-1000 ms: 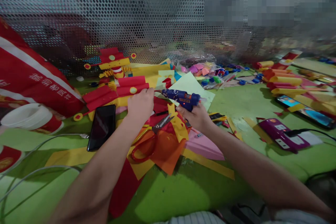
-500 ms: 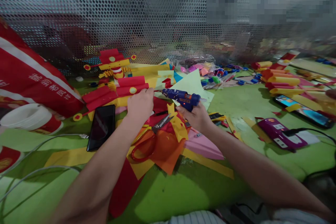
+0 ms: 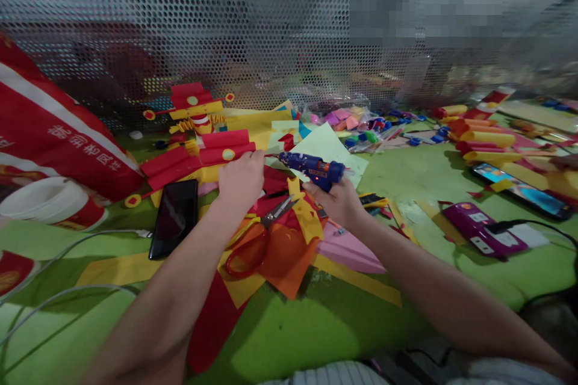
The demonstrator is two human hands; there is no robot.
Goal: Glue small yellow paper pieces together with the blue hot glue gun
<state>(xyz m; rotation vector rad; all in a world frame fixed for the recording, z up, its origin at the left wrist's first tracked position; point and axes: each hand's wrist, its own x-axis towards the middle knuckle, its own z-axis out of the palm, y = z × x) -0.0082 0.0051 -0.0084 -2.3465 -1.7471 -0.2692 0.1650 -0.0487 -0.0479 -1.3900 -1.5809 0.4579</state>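
Note:
My right hand (image 3: 345,204) is closed around a blue glue gun (image 3: 311,168), its nozzle pointing left with a small red light lit on its side. My left hand (image 3: 242,180) is closed at the nozzle's tip, where a thin reddish bit shows between the two; what its fingers pinch is hidden. Just behind that hand lies a red paper hat shape (image 3: 221,139) with a yellow round patch. Red-handled scissors (image 3: 247,257) lie below, on orange paper (image 3: 286,261), beside a cut yellow paper piece (image 3: 307,216).
A black phone (image 3: 175,216) lies left of my left forearm, near paper cups (image 3: 52,204) and a red bag (image 3: 58,126). A finished paper figure (image 3: 193,102) stands behind. Light green paper (image 3: 329,144) lies beyond the glue gun. To the right are a purple power strip (image 3: 483,228) and another phone (image 3: 524,189).
Both hands and the glue gun stay almost in place. The raised corner of the light green paper has shifted slightly left and down.

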